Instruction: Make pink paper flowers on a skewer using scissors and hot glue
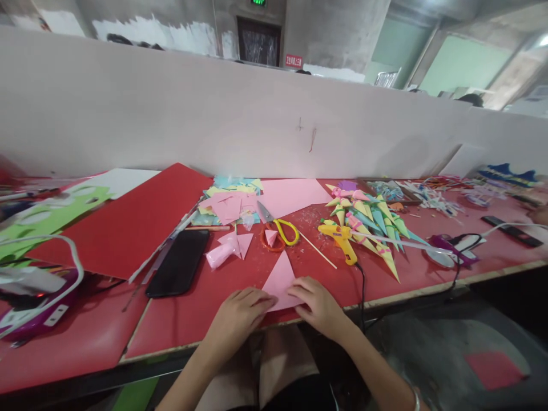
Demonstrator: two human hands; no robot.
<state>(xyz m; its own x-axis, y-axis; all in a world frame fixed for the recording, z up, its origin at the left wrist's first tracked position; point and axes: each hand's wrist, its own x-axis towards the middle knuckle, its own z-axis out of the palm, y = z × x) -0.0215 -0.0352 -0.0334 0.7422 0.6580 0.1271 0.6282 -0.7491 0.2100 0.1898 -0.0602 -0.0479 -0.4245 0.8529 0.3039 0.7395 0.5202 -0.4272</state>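
A pink paper triangle (280, 285) lies at the front edge of the red table, its point facing away from me. My left hand (244, 311) grips its lower left side, thumb and fingers bent together at the paper. On the opposite side, my right hand (317, 302) has its curled fingers on the paper's right edge. Just beyond the point are scissors (283, 233) with one yellow and one orange handle, a small pink piece (270, 237) lying in the orange loop. A thin wooden stick (317, 250) and a yellow glue gun (342, 240) lie to the right.
Left of my hands are a black phone (178, 264), a pink roll (221, 253) and a red sheet (141, 222). Behind lie paper scraps (226, 205) and a pink sheet (295, 194). Folded paper cones (368, 220) pile up right. Another person's hand (540, 214) shows at the far right.
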